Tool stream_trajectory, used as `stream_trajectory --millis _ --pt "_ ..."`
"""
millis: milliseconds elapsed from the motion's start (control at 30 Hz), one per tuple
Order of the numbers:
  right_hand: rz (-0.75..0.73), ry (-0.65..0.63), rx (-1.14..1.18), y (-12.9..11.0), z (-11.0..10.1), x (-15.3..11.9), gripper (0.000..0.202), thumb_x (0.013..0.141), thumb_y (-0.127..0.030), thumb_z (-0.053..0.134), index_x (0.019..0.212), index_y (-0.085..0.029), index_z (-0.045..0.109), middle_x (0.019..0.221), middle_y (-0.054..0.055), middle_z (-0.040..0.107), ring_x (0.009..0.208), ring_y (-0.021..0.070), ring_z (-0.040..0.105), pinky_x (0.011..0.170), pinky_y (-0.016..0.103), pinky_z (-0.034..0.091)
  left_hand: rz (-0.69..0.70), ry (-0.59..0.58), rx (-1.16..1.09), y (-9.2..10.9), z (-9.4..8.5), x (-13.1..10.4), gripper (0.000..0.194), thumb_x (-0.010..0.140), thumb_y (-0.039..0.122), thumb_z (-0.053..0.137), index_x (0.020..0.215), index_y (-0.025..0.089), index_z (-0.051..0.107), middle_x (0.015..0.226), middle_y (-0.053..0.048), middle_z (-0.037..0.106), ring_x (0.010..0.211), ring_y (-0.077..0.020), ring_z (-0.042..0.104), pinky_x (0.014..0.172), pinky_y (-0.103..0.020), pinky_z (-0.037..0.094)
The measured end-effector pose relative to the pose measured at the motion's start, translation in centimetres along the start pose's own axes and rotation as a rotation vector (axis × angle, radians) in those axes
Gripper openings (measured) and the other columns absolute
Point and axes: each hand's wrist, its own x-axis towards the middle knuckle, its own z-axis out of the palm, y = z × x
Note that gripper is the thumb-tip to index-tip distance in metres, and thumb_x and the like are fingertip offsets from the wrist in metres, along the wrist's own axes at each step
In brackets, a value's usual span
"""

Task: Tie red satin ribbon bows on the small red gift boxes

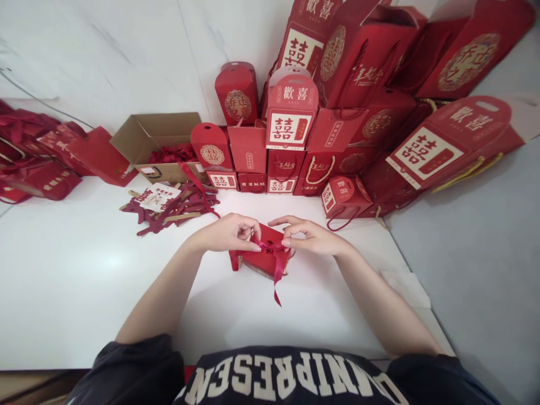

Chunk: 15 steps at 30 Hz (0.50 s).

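Note:
A small red gift box (264, 261) stands on the white table in front of me, with a red satin ribbon (279, 269) tied in a bow at its top. One ribbon tail hangs down over the front of the box onto the table. My left hand (232, 232) pinches the bow's left loop between thumb and fingertips. From the other side my right hand (310, 235) pinches the right loop, its other fingers raised and curved. The fingertips partly cover the bow and the upper box.
Behind stand stacked red gift boxes (291, 118) against the wall. A cardboard box (164, 132) holds red ribbon; before it lies a pile of dark red cut-out pieces (169, 209) with a white card (160, 197). Red bags (42, 163) sit far left. A grey wall bounds the right.

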Motion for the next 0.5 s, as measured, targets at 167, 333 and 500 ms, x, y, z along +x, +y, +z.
stream_trajectory --millis 167,333,500 --pt "-0.005 -0.006 0.024 0.1 0.2 0.0 0.022 0.087 -0.039 0.06 0.08 -0.019 0.069 0.133 0.008 0.052 0.124 0.0221 0.05 0.108 0.041 0.034 -0.036 -0.033 -0.041 -0.7 0.1 0.5 0.032 0.069 0.044 0.072 0.076 0.016 0.059 0.054 0.006 0.042 0.052 -0.0075 0.037 0.05 -0.019 0.03" --pt "-0.016 0.011 0.03 0.1 0.3 0.1 0.023 0.087 -0.038 0.06 0.078 -0.019 0.067 0.133 0.008 0.052 0.123 0.021 0.05 0.108 0.04 0.033 -0.082 -0.069 -0.036 -1.1 0.1 0.7 0.035 0.064 0.044 0.076 0.07 0.015 0.057 0.052 0.006 0.044 0.049 -0.0066 0.036 0.047 -0.019 0.029" --pt "-0.022 -0.031 0.024 -0.1 0.3 0.1 0.024 0.088 -0.038 0.058 0.079 -0.019 0.07 0.133 0.007 0.052 0.125 0.0205 0.048 0.109 0.038 0.032 -0.05 -0.135 -0.094 -1.2 0.1 0.8 0.034 0.068 0.045 0.073 0.071 0.012 0.064 0.052 0.004 0.045 0.049 -0.0066 0.036 0.048 -0.02 0.028"
